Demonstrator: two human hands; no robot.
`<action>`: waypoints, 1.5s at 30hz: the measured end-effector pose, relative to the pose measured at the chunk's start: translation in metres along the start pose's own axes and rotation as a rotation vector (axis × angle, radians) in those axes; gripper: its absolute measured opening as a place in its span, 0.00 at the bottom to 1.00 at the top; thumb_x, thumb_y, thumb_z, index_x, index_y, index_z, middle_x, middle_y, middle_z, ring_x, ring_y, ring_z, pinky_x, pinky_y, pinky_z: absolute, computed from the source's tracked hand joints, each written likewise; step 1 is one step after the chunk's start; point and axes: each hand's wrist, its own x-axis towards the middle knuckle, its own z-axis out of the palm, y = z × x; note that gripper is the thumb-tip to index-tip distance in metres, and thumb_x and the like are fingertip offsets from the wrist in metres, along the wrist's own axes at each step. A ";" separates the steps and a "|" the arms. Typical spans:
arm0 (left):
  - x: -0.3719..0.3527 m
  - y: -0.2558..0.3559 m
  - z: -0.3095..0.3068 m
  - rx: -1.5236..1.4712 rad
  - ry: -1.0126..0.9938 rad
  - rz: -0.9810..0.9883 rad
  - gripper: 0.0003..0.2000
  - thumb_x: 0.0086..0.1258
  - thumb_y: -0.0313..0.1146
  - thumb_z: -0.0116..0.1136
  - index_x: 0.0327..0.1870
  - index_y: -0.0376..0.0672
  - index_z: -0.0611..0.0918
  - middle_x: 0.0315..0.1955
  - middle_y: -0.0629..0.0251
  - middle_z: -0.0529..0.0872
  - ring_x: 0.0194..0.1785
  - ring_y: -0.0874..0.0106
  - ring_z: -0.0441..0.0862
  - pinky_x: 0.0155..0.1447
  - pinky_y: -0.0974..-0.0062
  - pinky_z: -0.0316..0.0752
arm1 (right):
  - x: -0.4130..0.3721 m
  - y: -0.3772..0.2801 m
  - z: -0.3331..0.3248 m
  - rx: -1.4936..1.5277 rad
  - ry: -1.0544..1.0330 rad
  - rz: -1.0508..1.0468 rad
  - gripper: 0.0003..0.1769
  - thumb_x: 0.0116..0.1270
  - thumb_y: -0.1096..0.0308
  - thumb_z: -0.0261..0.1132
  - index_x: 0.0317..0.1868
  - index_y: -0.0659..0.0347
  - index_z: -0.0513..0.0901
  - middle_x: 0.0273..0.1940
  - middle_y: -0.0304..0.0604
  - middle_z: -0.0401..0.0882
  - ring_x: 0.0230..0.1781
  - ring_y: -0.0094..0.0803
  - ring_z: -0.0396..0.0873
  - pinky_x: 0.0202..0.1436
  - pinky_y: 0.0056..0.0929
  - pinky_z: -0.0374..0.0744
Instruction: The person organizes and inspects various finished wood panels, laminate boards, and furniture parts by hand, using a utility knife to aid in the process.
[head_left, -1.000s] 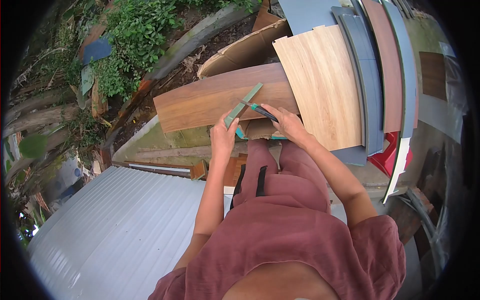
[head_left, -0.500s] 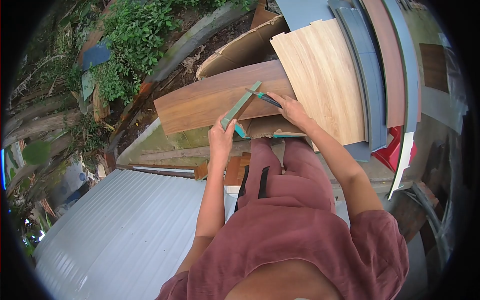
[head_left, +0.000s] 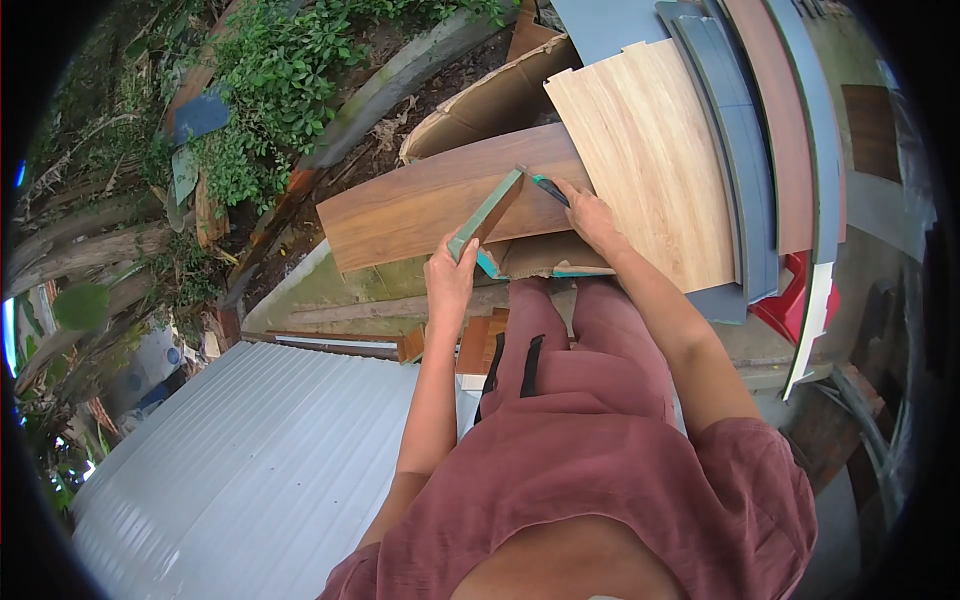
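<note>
1. Two bare hands work at the upper centre of the frame, over a dark brown plank [head_left: 420, 205] that lies slantwise, its right end under the edge of a pale wood plank [head_left: 650, 150]
2. Left hand [head_left: 450, 278]: fingers pressed together and curled on the near end of a green straightedge [head_left: 488, 212], thumb up beside it. The straightedge lies flat across the dark brown plank, running from the hand up and right to the plank's far edge
3. Right hand [head_left: 592, 215]: closed around a utility knife [head_left: 548, 187] with a teal and black handle. The tip of the knife touches the plank at the far end of the straightedge, right against its edge
4. Any print on the knife or the straightedge is too small to read
5. Just below the dark plank a torn piece of cardboard [head_left: 540, 255] with a teal edge lies above the person's maroon trousers [head_left: 600, 350]
6. Upper right: grey planks [head_left: 745, 170] and a reddish-brown plank [head_left: 778, 120] stacked beside the pale one; a red object [head_left: 785, 305] shows beneath them
7. Lower left: a white corrugated sheet [head_left: 250, 450]. Upper left: green plants [head_left: 270, 70] and a larger cardboard sheet [head_left: 490, 100] behind the planks
</note>
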 end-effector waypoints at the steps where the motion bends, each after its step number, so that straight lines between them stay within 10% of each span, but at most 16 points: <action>1: 0.001 -0.005 0.001 0.027 0.021 0.037 0.15 0.68 0.32 0.56 0.53 0.35 0.78 0.26 0.60 0.83 0.33 0.74 0.80 0.41 0.77 0.73 | -0.004 -0.004 0.001 0.043 0.035 -0.009 0.32 0.63 0.72 0.55 0.67 0.40 0.62 0.38 0.55 0.79 0.37 0.54 0.80 0.42 0.46 0.79; 6: -0.003 -0.001 -0.003 0.008 0.022 -0.107 0.22 0.70 0.36 0.52 0.63 0.38 0.69 0.28 0.58 0.80 0.35 0.68 0.83 0.41 0.74 0.76 | -0.032 -0.010 0.000 0.215 0.121 -0.004 0.31 0.63 0.71 0.57 0.67 0.43 0.63 0.36 0.57 0.79 0.38 0.55 0.79 0.43 0.49 0.78; 8: -0.008 0.022 -0.008 -0.579 -0.127 -0.311 0.25 0.71 0.41 0.50 0.66 0.41 0.63 0.36 0.54 0.78 0.37 0.63 0.84 0.42 0.70 0.79 | -0.047 -0.010 -0.002 0.372 0.115 -0.013 0.28 0.64 0.71 0.57 0.65 0.52 0.66 0.42 0.61 0.78 0.42 0.53 0.79 0.44 0.45 0.76; 14: 0.015 -0.003 -0.016 -0.864 -0.270 -0.346 0.31 0.68 0.53 0.55 0.63 0.41 0.62 0.47 0.50 0.76 0.43 0.62 0.83 0.45 0.68 0.80 | -0.087 -0.048 -0.014 0.690 0.124 0.017 0.28 0.66 0.70 0.55 0.67 0.53 0.63 0.36 0.55 0.76 0.34 0.46 0.76 0.42 0.34 0.75; 16: 0.017 -0.001 -0.016 -0.749 -0.277 -0.306 0.31 0.67 0.54 0.55 0.62 0.40 0.63 0.47 0.49 0.76 0.45 0.62 0.82 0.47 0.67 0.80 | -0.097 -0.081 -0.040 0.814 0.035 0.034 0.28 0.66 0.72 0.54 0.67 0.55 0.62 0.49 0.59 0.76 0.50 0.54 0.75 0.51 0.41 0.72; 22: 0.026 -0.003 -0.018 -0.640 -0.270 -0.294 0.33 0.65 0.54 0.58 0.61 0.40 0.64 0.48 0.51 0.77 0.46 0.64 0.81 0.48 0.68 0.78 | -0.107 -0.140 -0.057 0.902 0.165 -0.214 0.30 0.62 0.76 0.55 0.66 0.54 0.63 0.50 0.57 0.76 0.49 0.52 0.76 0.49 0.40 0.74; 35: 0.033 -0.004 -0.023 -0.566 -0.281 -0.310 0.34 0.64 0.56 0.58 0.61 0.40 0.64 0.48 0.51 0.79 0.48 0.64 0.80 0.51 0.67 0.77 | -0.081 -0.112 -0.013 0.797 0.201 -0.214 0.31 0.61 0.77 0.56 0.66 0.52 0.63 0.49 0.56 0.76 0.48 0.52 0.76 0.49 0.42 0.75; 41: 0.033 -0.003 -0.024 -0.548 -0.287 -0.322 0.33 0.64 0.56 0.58 0.61 0.41 0.65 0.49 0.53 0.80 0.48 0.65 0.80 0.51 0.68 0.76 | -0.051 -0.062 0.043 0.734 0.002 0.159 0.31 0.64 0.77 0.55 0.67 0.52 0.63 0.49 0.57 0.76 0.49 0.52 0.75 0.49 0.42 0.73; 45: 0.033 -0.003 -0.025 -0.518 -0.269 -0.333 0.33 0.64 0.58 0.57 0.61 0.42 0.65 0.49 0.53 0.80 0.48 0.66 0.80 0.52 0.67 0.75 | -0.042 -0.057 0.056 0.714 0.121 -0.034 0.32 0.63 0.77 0.55 0.68 0.51 0.61 0.50 0.57 0.76 0.50 0.53 0.75 0.51 0.43 0.73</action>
